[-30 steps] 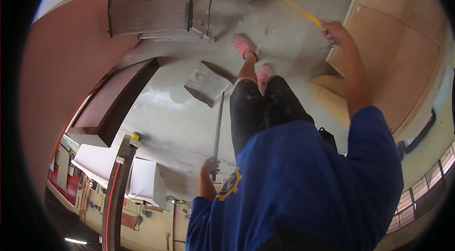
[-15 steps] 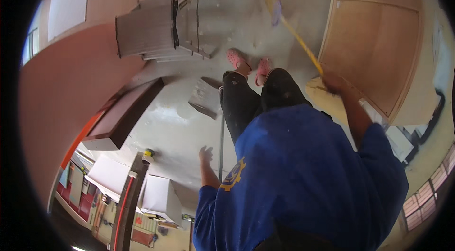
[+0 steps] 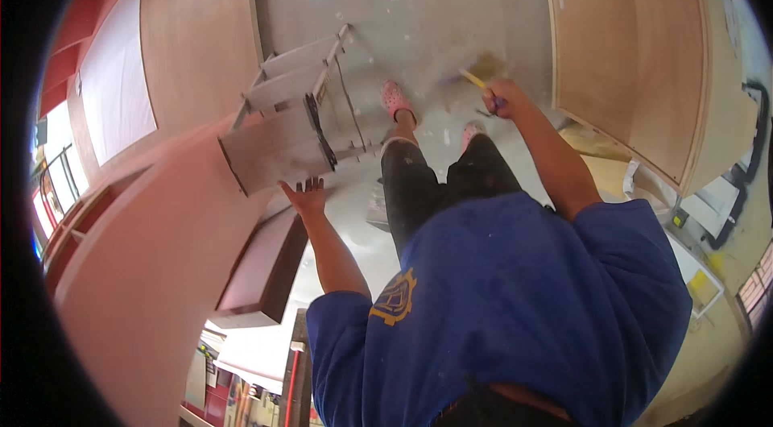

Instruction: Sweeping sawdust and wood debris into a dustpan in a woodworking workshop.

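Our right hand (image 3: 501, 97) is closed around a yellow broom handle (image 3: 473, 79). The handle's long axis runs from the fist up and to the left, ending in a blurred yellowish broom head (image 3: 488, 64) low on the concrete floor (image 3: 419, 0), just ahead of our feet. We count one broom.

Our left hand (image 3: 306, 195) is open, fingers spread wide, palm toward the camera, holding nothing. It sits just below the lower corner of a grey stepladder (image 3: 286, 129), near it; we cannot tell if it touches. We count one ladder, tilted, steps running up toward the top right.

We see two pink clogs (image 3: 398, 100), both on the floor, toes pointing up-frame. Wooden panels: one plywood cabinet (image 3: 636, 64) at right, one large curved board (image 3: 161, 250) at left. There is a yellow emblem (image 3: 394, 296) on the blue shirt (image 3: 515, 306), left chest side. A white rectangular sheet (image 3: 117, 80) sits on the wall at far left.
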The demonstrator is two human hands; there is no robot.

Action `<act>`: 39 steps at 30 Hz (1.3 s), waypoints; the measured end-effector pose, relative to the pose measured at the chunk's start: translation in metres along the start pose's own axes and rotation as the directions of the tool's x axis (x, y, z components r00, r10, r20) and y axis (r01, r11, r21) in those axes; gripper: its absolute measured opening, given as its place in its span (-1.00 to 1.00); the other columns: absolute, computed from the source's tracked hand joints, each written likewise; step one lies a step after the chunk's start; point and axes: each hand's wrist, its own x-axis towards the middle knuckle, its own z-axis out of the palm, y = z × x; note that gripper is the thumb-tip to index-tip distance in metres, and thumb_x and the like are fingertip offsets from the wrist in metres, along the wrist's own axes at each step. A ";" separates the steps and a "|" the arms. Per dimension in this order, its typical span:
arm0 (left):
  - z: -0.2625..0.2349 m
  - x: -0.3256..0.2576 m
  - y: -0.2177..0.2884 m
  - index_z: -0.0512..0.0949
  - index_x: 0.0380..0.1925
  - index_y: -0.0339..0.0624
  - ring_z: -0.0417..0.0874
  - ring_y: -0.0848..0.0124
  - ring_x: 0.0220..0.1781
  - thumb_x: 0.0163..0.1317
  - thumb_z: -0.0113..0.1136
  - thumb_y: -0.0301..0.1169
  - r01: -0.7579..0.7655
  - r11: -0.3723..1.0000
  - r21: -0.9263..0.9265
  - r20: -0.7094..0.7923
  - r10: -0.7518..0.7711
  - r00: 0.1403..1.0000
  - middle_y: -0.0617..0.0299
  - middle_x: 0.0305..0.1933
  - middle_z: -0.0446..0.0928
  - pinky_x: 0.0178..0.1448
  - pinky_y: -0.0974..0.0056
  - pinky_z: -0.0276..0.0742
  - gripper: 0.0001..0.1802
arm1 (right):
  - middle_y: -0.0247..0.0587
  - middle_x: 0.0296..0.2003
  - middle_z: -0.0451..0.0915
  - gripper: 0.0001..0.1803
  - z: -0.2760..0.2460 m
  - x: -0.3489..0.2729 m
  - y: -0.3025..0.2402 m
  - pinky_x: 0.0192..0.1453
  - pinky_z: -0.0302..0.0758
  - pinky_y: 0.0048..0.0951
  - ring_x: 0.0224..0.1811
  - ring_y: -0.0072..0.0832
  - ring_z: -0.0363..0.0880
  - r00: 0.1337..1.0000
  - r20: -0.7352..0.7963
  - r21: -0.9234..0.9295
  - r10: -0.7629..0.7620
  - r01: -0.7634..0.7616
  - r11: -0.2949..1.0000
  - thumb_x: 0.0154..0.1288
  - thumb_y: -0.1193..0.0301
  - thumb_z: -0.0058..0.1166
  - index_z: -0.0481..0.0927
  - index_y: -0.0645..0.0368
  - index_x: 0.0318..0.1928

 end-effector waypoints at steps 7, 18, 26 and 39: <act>-0.010 0.050 0.015 0.08 0.04 -0.16 0.06 0.23 0.13 -0.14 -0.04 0.17 0.089 0.995 -0.041 0.130 -0.083 0.988 0.12 0.12 0.06 0.15 0.17 -0.02 -0.17 | -0.26 -0.85 0.15 -0.82 0.116 0.064 -0.180 -0.82 0.02 -0.52 -0.85 -0.51 0.11 0.983 0.018 0.244 -0.183 0.173 0.954 -0.12 0.60 -0.25 0.19 0.21 -0.78; -0.074 0.140 0.041 0.16 -0.03 -0.15 0.18 0.22 0.02 -0.26 0.01 0.22 -0.556 0.361 0.748 0.546 0.140 0.826 0.12 0.03 0.14 0.01 0.07 0.15 -0.14 | -0.48 -0.79 0.20 -0.84 -0.024 -0.157 0.090 -0.84 0.06 -0.67 -0.84 -0.73 0.11 0.874 -0.447 0.228 0.189 -0.093 0.969 0.04 0.41 -0.14 0.42 0.06 -0.31; 0.033 0.051 0.004 0.03 0.06 -0.12 0.10 0.15 0.10 -0.32 -0.03 0.29 -0.479 0.525 0.704 0.420 0.236 0.876 0.09 0.09 0.06 0.12 0.00 0.03 -0.01 | -0.31 -0.90 0.18 -0.82 -0.200 -0.056 0.239 -0.86 0.04 -0.46 -0.91 -0.52 0.13 0.759 -0.534 0.348 0.372 -0.204 0.915 -0.11 0.52 -0.22 0.27 0.11 -0.77; 0.019 0.058 -0.016 -0.32 0.12 -0.08 -0.01 0.25 0.16 -0.16 -0.13 0.25 -0.659 0.547 0.516 0.523 0.409 0.748 0.15 0.11 -0.02 0.19 0.05 -0.09 0.00 | -0.29 -0.74 0.30 -0.93 -0.067 0.119 -0.279 -0.77 0.12 -0.52 -0.79 -0.57 0.21 0.852 -0.253 -0.096 -0.459 0.450 0.888 -0.17 0.54 -0.05 0.34 0.20 -0.61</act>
